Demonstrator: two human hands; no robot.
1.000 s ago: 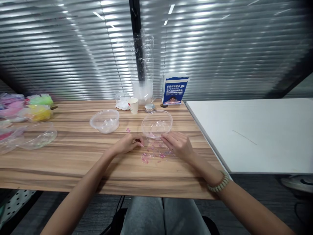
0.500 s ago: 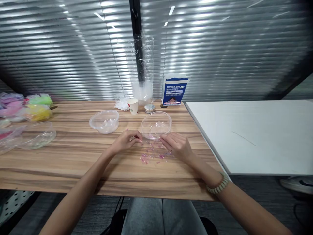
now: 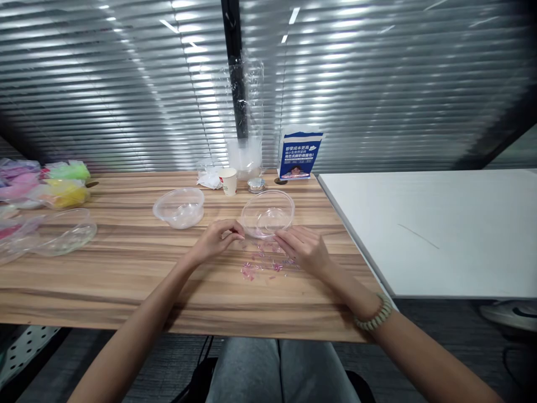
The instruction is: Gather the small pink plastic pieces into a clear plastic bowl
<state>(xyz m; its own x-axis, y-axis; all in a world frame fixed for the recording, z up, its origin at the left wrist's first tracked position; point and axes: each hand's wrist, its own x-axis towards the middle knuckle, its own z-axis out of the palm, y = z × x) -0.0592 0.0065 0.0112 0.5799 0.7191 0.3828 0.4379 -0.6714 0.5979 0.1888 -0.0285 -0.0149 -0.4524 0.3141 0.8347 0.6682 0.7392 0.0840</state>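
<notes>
My left hand (image 3: 220, 238) is beside the front left of a clear plastic bowl (image 3: 289, 208), thumb and index fingertips pinched together. Whatever they hold is too small to make out. At the bowl's front right rim, the fingers of my right hand (image 3: 304, 249) are pressed together and point left. Their tips hide anything between them, and I cannot tell if they touch the rim. Small shiny pink and purple pieces (image 3: 248, 271) lie scattered on the wooden table between and in front of my hands.
Another clear bowl (image 3: 179, 208) stands to the left. Behind are a paper cup (image 3: 229, 182), a small round tin (image 3: 256, 185), a clear bag (image 3: 244, 159) and a blue packet (image 3: 300, 157). Bagged colourful material (image 3: 67, 193) lies far left. A white tabletop (image 3: 453, 235) adjoins on the right.
My left fingertips have shifted very slightly, and the view has tilted a little. My right hand, the bowls and the scattered pieces look the same.
</notes>
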